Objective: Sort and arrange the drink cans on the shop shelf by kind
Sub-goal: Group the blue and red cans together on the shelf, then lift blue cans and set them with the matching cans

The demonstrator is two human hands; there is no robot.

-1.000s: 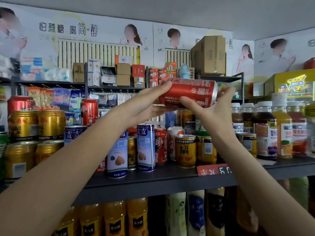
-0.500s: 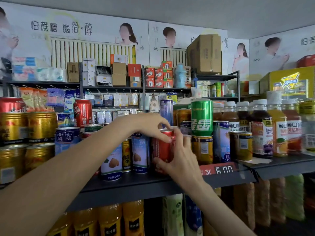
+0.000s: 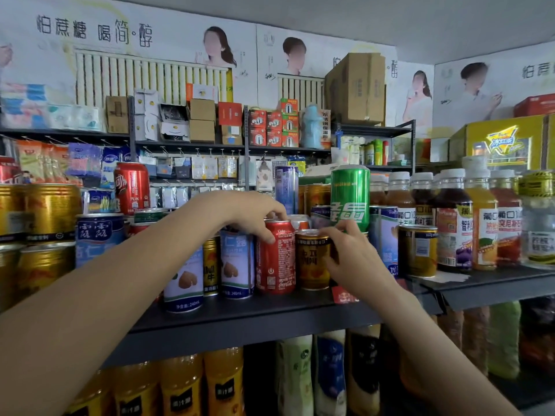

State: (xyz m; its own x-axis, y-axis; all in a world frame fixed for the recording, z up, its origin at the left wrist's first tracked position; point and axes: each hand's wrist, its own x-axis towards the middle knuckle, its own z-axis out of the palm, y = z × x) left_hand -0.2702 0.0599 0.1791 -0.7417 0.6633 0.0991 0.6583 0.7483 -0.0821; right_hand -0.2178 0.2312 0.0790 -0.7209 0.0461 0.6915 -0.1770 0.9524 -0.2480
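Red cola can (image 3: 275,259), rigid, smooth, likely slippery, gripped at rim by left hand (image 3: 255,216); right hand (image 3: 350,256) at three o'clock apparently pinching gold can (image 3: 312,259).

Both forearms are bare (no sleeves, watch or rings visible) down to each hand

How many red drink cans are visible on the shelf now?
3 red cans surely: one gripped by the left hand, beside the gold can in the right hand; one raised at back left; one cut off at far left. Red behind the left forearm may be a fourth.
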